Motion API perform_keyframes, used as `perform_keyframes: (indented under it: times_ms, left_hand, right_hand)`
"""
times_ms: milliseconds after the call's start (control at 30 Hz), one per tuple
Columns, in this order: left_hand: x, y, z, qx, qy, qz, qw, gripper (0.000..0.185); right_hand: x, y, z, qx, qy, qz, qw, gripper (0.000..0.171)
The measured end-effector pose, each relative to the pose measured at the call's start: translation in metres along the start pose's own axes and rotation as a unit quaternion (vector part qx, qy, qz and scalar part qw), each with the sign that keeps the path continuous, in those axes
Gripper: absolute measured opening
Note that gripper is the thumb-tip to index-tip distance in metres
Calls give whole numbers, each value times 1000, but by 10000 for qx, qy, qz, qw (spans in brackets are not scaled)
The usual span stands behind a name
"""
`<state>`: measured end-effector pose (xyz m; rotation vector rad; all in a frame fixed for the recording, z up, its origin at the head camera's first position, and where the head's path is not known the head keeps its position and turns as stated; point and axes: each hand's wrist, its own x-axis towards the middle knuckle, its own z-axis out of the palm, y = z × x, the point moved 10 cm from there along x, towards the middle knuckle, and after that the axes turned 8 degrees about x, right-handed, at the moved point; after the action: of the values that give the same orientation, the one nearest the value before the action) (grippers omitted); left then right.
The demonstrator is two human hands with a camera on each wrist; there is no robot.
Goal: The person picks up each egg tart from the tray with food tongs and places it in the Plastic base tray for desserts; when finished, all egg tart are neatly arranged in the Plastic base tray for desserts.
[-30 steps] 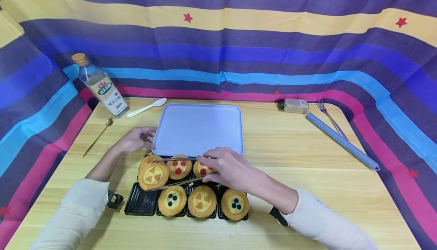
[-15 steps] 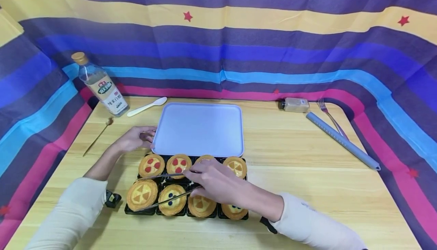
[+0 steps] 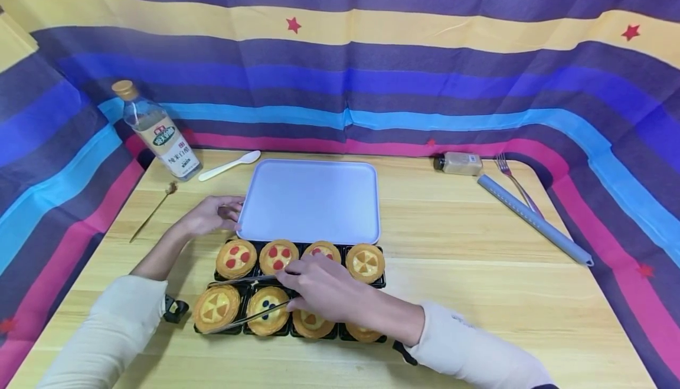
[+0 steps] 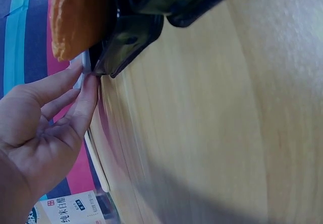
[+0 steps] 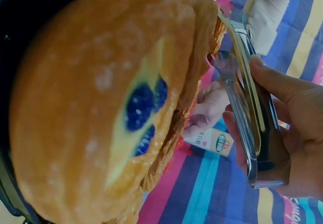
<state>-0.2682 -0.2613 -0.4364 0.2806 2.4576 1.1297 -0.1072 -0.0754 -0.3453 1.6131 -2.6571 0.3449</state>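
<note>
My right hand (image 3: 326, 285) grips metal tongs (image 5: 247, 113), whose arms reach left across the near row of tarts. The tong tips lie on either side of an egg tart (image 3: 216, 309) with orange triangle toppings, which sits in the front-left black plastic container (image 4: 131, 40). Whether the tips press on its crust is not plain. Beside it is a tart with blue berries (image 3: 267, 311); red-topped tarts (image 3: 236, 258) fill much of the back row. With thumb and fingertips, my left hand (image 3: 209, 216) pinches the lavender tray (image 3: 310, 200) at its near-left corner.
A vinegar bottle (image 3: 162, 135), a white spoon (image 3: 228, 166) and a thin brown-tipped stick (image 3: 153, 212) are at the left. To the right lie a small dark-capped jar (image 3: 458, 163), a fork (image 3: 517, 183) and a blue-grey rod (image 3: 533, 219). Striped cloth (image 3: 340, 82) surrounds the table.
The triangle-topped tart, earlier raised over the back-left one, is now down in the front-left container. My right hand moved left and nearer with the tongs; their arms spread slightly. My left hand stayed.
</note>
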Motion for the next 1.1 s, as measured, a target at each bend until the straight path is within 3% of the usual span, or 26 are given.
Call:
perform_keyframes:
  times_ms: [633,1100]
  left_hand:
    - [0,1,-1,46,25,-65,10000,74]
    - [1,-1,-1,29,48,-102,9999,74]
  right_hand:
    - [0,2,2,-500,-212,135,9984,56]
    - [-5,3,-9,-46,18,30,10000,63]
